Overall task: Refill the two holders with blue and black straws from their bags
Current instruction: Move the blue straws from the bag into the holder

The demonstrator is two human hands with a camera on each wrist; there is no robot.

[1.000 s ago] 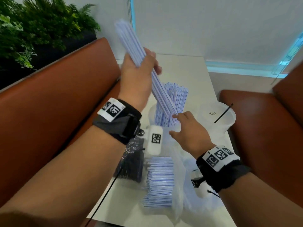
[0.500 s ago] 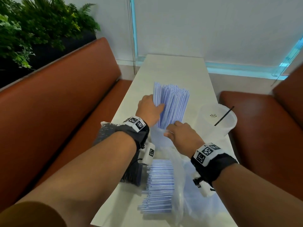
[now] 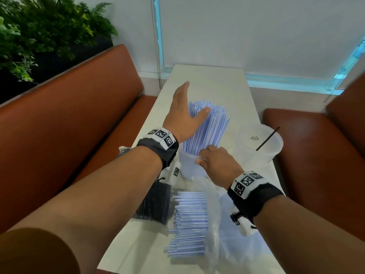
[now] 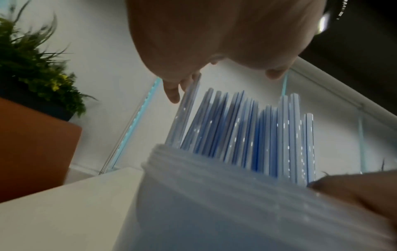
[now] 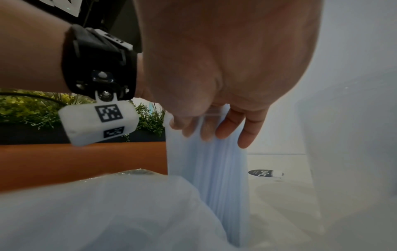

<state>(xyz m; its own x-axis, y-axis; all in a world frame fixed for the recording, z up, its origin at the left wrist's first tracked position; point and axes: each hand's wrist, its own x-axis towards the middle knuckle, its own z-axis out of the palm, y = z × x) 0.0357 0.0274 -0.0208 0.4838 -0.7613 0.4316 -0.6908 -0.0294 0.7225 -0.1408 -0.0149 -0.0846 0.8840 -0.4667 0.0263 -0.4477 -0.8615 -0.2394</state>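
Blue straws (image 3: 207, 127) stand fanned in a translucent holder (image 3: 187, 167) at mid-table. My left hand (image 3: 185, 109) is open, fingers straight, its palm and thumb against the left side of the straws (image 4: 247, 132). My right hand (image 3: 215, 163) grips the near rim of that holder (image 5: 206, 169), fingers (image 5: 242, 132) curled over its wall. A second translucent holder (image 3: 260, 147) to the right has one black straw (image 3: 267, 138) in it. A bag of black straws (image 3: 156, 204) lies near the left edge. More blue straws (image 3: 189, 222) lie beside it, at the mouth of a clear bag (image 3: 221, 224).
The white table (image 3: 209, 80) is narrow, with brown bench seats (image 3: 79, 123) on both sides. The wall and window are at its far end. A planter with green plants (image 3: 39, 32) stands behind the left bench. A small black sticker (image 5: 261, 172) lies on the table beyond the holder.
My left hand brought a bundle of blue straws down from the air into the holder, let go and opened flat against them. My right hand stayed at the holder's rim.
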